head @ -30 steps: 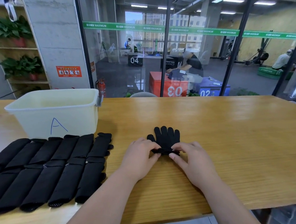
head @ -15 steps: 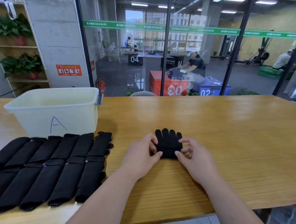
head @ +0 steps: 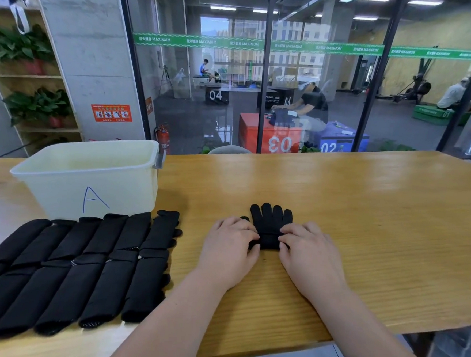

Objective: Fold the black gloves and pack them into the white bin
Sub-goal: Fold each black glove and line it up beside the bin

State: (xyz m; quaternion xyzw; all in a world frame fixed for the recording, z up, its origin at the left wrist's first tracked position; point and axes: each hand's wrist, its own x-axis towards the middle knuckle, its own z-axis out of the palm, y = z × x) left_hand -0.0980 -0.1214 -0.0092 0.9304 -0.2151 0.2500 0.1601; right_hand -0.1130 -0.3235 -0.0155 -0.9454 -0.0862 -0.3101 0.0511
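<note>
One black glove [head: 271,222] lies flat on the worktop [head: 365,215], centre front, between my hands. It is knitted and matt. Four of its fingers point away from me, and the thumb tip shows at its left edge. The cuff end nearest me is doubled over into a thick band. My left hand [head: 228,247] pinches the left end of that band with curled fingers; my right hand [head: 309,256] pinches the right end likewise.

Count: one glove in work and one white bin [head: 88,187]. The bin is marked with a blue letter A and stands at rear left, well apart from the glove. Just in front of the bin, the laid-out gloves [head: 83,265] overlap side by side in two rows. Six can be counted in the rear row. The front row runs off the frame, so I cannot tell its count.
</note>
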